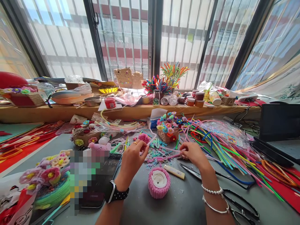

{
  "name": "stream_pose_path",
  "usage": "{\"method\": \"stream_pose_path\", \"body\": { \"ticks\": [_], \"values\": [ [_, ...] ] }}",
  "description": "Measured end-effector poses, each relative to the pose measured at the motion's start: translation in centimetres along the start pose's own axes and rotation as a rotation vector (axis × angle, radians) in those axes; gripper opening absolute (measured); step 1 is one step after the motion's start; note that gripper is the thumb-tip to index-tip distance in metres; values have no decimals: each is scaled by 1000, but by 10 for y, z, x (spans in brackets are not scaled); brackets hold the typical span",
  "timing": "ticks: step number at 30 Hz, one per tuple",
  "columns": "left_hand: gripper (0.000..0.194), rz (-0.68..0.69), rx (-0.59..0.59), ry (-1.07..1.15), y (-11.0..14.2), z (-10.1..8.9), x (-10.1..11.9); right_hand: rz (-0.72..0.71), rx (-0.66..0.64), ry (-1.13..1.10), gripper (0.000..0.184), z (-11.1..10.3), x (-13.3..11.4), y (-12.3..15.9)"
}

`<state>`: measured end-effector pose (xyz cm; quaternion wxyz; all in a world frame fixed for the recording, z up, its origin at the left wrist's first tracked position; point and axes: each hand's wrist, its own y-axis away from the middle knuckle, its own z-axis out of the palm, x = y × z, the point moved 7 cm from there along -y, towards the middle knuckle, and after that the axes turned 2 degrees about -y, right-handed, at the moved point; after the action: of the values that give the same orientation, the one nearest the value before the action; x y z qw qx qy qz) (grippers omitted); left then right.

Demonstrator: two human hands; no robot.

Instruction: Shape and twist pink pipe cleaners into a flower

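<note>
My left hand (137,159), with a ring and a dark dotted watch strap, pinches a pale pink pipe cleaner (153,136) that rises in a bend past the fingertips. To the right, my right hand (194,155) has its fingers closed on a pink pipe cleaner (172,152) that reaches toward the left. Whether both hands hold one and the same piece, I cannot tell. Below and between them stands a round pink fuzzy pot (159,187) with a white roll inside. Close by lie a cream lighter (174,172), small scissors (163,154) and pointed pliers (190,171).
Large black scissors (242,206) lie by my right forearm. A phone (100,181) leans at left beside a green pot of fuzzy flowers (52,187). Behind are a flower basket (168,132), loose pipe cleaners (225,150) and a crowded ledge (131,110). A laptop (280,125) stands right.
</note>
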<state>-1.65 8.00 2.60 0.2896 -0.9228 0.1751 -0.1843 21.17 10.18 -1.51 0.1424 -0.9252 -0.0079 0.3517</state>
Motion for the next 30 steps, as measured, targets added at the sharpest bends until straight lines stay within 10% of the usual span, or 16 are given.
{"method": "stream_pose_path", "body": {
  "ticks": [12,21,30],
  "values": [
    [17,-45,98,-21,0,-6,-7,-42,462,-61,22,-26,-2,-3],
    [14,24,116,65,0,-3,-1,-150,300,-290,29,-1,-33,-1],
    [11,260,48,175,3,4,22,-11,-181,-975,31,48,-58,5]
  ]
}}
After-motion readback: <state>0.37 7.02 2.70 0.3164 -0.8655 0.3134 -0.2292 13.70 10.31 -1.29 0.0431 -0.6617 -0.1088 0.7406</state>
